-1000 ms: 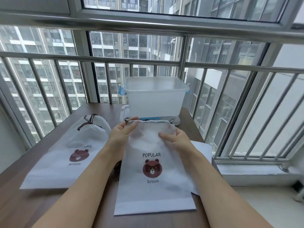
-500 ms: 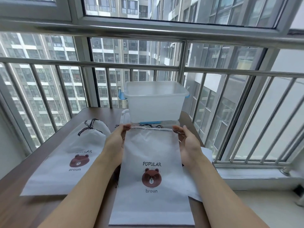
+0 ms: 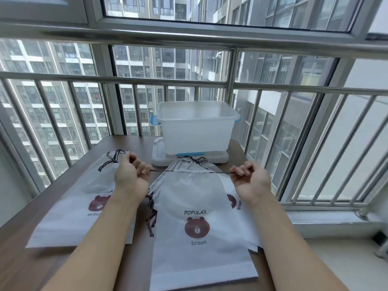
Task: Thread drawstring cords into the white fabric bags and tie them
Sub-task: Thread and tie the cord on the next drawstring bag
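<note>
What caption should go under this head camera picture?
Left hand and right hand pull dark drawstring cord sideways, cinching white bear-print fabric bag.

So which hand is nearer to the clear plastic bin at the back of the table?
Roughly level, the left hand slightly nearer. It sits left of the bin and nearer the camera; the right hand sits right of it.

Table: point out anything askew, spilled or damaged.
Nothing is spilled or visibly damaged. A loose tangle of dark cords lies on the table between the left bag and the middle bag. The left hand and right hand pull its drawstring taut.
</note>
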`<state>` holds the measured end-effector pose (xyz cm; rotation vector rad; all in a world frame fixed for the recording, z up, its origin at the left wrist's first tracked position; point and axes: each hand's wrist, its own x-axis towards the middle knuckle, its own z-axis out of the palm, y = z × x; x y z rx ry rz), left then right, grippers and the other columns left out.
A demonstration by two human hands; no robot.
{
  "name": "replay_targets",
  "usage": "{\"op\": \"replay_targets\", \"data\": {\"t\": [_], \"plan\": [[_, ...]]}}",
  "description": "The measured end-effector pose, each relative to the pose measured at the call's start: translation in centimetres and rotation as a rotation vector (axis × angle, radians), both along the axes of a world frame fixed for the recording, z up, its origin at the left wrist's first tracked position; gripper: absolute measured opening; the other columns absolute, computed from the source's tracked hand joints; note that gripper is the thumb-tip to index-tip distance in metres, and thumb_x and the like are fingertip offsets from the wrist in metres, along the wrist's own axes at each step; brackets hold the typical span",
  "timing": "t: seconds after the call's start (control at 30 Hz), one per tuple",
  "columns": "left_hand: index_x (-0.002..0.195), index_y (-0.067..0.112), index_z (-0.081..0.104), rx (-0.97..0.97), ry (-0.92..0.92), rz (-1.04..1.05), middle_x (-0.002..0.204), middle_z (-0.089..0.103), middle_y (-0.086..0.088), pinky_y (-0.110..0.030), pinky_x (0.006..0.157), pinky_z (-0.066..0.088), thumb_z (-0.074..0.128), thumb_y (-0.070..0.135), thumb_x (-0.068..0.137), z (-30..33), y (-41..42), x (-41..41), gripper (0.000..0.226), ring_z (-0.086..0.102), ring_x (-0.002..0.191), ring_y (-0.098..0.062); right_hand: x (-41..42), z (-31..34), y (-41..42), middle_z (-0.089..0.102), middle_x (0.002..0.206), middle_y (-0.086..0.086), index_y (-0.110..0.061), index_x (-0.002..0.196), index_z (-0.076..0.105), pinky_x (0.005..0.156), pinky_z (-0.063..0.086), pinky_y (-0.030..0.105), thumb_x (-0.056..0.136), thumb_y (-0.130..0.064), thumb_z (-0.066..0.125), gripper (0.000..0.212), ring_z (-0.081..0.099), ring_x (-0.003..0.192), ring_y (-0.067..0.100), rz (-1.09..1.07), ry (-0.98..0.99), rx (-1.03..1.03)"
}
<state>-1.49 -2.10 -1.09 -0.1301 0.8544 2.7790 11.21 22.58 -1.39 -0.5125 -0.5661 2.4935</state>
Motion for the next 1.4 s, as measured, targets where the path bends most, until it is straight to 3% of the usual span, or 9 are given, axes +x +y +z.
{"op": "replay_targets", "data": {"t": [0.13,0.3,0.67,0.8,0.93,1.03,1.1,1.17,1.4], "plan": [[0.062,0.022,0.03,-0.119,0.037,0.128,0.049,0.021,0.008,-0.021,0.041,0.011,0.039,0.009,0.097,0.8,-2.0,-0.5,0.038,0.015,0.041,-0.009,1.0,0.4,2.2,0.019,0.042,-0.007,-0.019,0.064,0.033,0.033,0.017,0.018,0.109,-0.022,0.031,0.045,0.015,0.032,0.01,-0.181,-0.159,0.158],[0.068,0.016,0.044,-0.27,0.076,0.27,0.049,0.028,0.007,-0.021,0.038,0.016,0.045,0.009,0.097,0.9,-1.7,0.1,0.03,0.019,0.04,-0.009,0.6,0.1,1.8,0.029,0.047,-0.003,-0.016,0.063,0.038,0.038,0.021,0.019,0.107,-0.026,0.042,0.045,0.024,0.034,0.012,-0.417,-0.313,0.507],[0.075,0.021,0.06,-0.615,0.524,-0.075,0.046,0.024,0.004,-0.016,0.038,0.016,0.045,0.022,0.104,1.1,2.5,4.9,0.033,0.016,0.036,-0.01,0.6,0.7,-4.3,0.024,0.046,-0.005,-0.02,0.058,0.035,0.038,0.014,0.016,0.109,-0.038,0.039,0.054,0.017,0.037,0.01,0.155,-0.239,0.951],[0.078,0.022,0.07,-0.695,0.672,-0.23,0.048,0.023,0.002,-0.018,0.041,0.014,0.048,0.025,0.104,0.6,4.4,7.0,0.034,0.016,0.039,-0.011,0.2,0.2,-6.6,0.034,0.046,-0.005,-0.013,0.061,0.053,0.043,0.024,0.02,0.108,-0.029,0.046,0.05,0.027,0.042,0.011,0.097,-0.074,1.284],[0.094,0.022,0.076,-0.72,0.749,-0.195,0.052,0.025,-0.001,-0.023,0.043,0.018,0.048,0.028,0.103,0.4,4.5,7.7,0.031,0.02,0.045,-0.013,0.7,1.0,-6.3,0.043,0.052,0.001,-0.003,0.07,0.062,0.05,0.031,0.024,0.103,-0.037,0.05,0.048,0.035,0.049,0.015,0.032,0.028,1.224],[0.093,0.022,0.077,-0.704,0.699,-0.235,0.051,0.027,0.006,-0.018,0.041,0.022,0.05,0.028,0.102,0.2,4.8,8.2,0.029,0.022,0.043,-0.009,1.1,1.6,-6.7,0.071,0.094,-0.013,-0.012,0.085,0.078,0.086,0.046,0.029,0.1,-0.038,0.052,0.04,0.062,0.097,0.008,0.018,0.067,1.316],[0.072,0.026,0.072,-0.707,0.693,-0.294,0.053,0.028,0.006,-0.018,0.042,0.02,0.051,0.029,0.101,0.1,5.0,8.5,0.036,0.021,0.044,-0.01,1.3,1.6,-6.8,0.057,0.136,-0.021,-0.018,0.1,0.081,0.11,0.038,0.028,0.098,-0.037,0.054,0.033,0.044,0.135,-0.001,0.145,0.114,1.365],[0.063,0.017,0.058,-0.732,0.695,-0.351,0.055,0.028,0.001,-0.02,0.043,0.018,0.048,0.028,0.102,0.1,5.0,8.6,0.041,0.019,0.046,-0.01,1.4,1.7,-6.9,0.043,0.153,-0.016,-0.021,0.109,0.079,0.117,0.031,0.029,0.096,-0.039,0.055,0.033,0.032,0.143,-0.006,0.303,0.108,1.38],[0.064,0.021,0.057,-0.746,0.668,-0.54,0.057,0.031,0.001,-0.02,0.043,0.015,0.045,0.015,0.104,0.5,4.4,8.7,0.042,0.019,0.048,-0.01,1.6,1.5,-7.0,0.078,0.096,0.004,-0.005,0.109,0.076,0.083,0.052,0.019,0.091,-0.032,0.06,0.036,0.072,0.093,0.009,0.365,0.095,1.194]]}}
